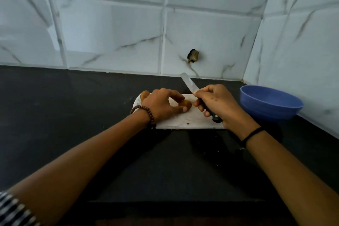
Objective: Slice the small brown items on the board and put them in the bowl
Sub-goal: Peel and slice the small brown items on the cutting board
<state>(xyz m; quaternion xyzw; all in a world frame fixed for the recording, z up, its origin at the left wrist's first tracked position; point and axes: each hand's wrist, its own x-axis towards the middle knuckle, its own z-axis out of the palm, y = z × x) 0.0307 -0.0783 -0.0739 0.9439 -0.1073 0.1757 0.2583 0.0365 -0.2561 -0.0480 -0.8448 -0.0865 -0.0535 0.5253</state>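
Just between left fingers (176,96): brown item (187,105).

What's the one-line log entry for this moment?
left hand: holds brown item on board | right hand: grips knife, blade tilted up, clear of item | bowl: right of board

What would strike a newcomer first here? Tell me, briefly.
At centre, the right hand grips a knife with its blade tilted up, while the left hand holds a brown item on the white board. A blue bowl sits to the right on the dark counter.
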